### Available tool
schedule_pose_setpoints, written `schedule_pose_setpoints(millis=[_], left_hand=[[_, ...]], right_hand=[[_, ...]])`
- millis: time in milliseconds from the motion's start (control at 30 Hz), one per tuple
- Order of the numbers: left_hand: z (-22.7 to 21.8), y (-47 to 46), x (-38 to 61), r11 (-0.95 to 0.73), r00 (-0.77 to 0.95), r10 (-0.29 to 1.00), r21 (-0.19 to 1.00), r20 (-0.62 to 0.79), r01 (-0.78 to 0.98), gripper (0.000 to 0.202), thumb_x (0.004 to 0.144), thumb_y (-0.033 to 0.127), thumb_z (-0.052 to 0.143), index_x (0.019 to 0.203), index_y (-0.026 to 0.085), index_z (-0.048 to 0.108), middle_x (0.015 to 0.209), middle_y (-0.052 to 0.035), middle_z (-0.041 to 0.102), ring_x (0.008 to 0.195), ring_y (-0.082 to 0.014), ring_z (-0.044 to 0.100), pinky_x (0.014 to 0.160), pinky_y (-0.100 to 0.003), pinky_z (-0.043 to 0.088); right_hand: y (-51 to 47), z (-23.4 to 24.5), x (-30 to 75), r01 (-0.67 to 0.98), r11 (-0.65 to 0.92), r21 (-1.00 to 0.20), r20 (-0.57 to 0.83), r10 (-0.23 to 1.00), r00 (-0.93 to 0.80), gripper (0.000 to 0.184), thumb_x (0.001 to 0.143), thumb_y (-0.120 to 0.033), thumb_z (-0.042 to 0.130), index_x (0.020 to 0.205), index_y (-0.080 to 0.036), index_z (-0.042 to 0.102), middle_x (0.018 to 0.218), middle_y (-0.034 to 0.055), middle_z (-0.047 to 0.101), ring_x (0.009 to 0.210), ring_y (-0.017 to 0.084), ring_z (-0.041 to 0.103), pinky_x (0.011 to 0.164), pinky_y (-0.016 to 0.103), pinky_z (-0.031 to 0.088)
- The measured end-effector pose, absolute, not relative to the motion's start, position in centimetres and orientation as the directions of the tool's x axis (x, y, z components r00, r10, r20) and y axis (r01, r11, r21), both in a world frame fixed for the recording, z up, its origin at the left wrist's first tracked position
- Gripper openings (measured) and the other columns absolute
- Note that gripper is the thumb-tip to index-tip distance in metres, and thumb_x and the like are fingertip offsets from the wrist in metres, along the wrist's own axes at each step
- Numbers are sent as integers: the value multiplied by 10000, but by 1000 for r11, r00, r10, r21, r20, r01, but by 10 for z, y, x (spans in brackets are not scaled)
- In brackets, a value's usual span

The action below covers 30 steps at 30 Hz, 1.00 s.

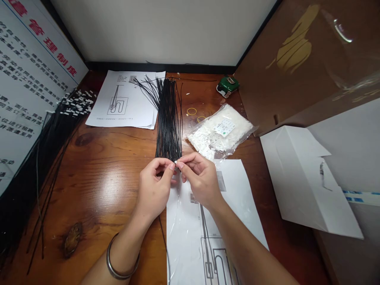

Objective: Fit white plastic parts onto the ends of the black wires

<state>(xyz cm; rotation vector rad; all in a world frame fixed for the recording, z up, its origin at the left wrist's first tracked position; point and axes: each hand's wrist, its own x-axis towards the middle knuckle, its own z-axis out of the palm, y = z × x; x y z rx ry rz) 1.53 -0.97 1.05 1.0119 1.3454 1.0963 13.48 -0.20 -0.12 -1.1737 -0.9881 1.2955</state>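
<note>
My left hand [154,188] and my right hand [200,178] meet fingertip to fingertip over the table. The left thumb and forefinger pinch a thin black wire [165,241], whose length hangs below that hand toward the near edge. Between the right thumb and forefinger sits a tiny white connector housing [175,162], mostly covered by the fingers. Whether the wire end is inside it, I cannot tell. Just beyond both hands lies a bundle of black wires [168,118]. A clear plastic bag of small white housings [224,128] rests to the right.
Under my hands lies a printed drawing sheet [246,206]; more printed sheets [101,113] lie at the back left. Black wires with white ends [78,103] are piled at the left. A green tape measure [228,85], yellow rubber bands [191,111] and a white box [299,182] are around.
</note>
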Motion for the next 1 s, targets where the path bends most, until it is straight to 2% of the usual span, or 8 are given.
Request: schedule_pose_setpoints(millis=[833,1000], left_hand=[[11,-10,17,215,-105,969,974,-222,-74,179,783,311,675,777,134,647,715,-24,638,692,-153,634,528,-235,590],[12,-9,18,226,-107,966,970,-234,-85,183,767,307,680,765,127,645,695,-20,636,645,-142,625,526,-246,594]], right_hand=[[-1,-5,138,-208,-110,-972,-117,993,24,156,752,-298,720,735,-172,630,653,-2,638,477,80,501,434,221,411],[-1,-5,137,-194,-113,-974,-119,993,23,153,753,-296,717,732,-172,631,657,4,648,474,81,498,432,228,418]])
